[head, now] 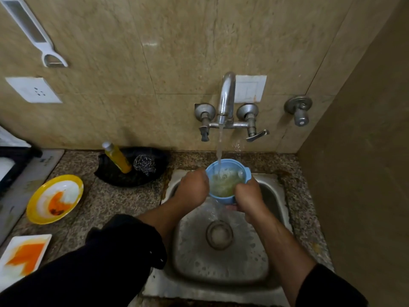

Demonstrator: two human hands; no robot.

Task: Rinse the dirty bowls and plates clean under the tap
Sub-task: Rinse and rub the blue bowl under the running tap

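A blue bowl (pixel 228 173) with small side handles sits under the running tap (pixel 226 96), above the steel sink (pixel 272 258). Cloudy yellowish water fills it and spills over its near edge. My left hand (pixel 193 188) grips the bowl's left rim. My right hand (pixel 249 194) grips its right side by the handle. On the counter to the left lie a round yellow-rimmed plate (pixel 55 199) and a white square plate (pixel 22 259), both smeared with orange sauce.
A yellow soap bottle (pixel 117 158) and a steel scrubber (pixel 145 165) rest in a black dish (pixel 119 178) behind the counter. A spare wall valve (pixel 298 110) sticks out right of the tap. A side wall stands close on the right.
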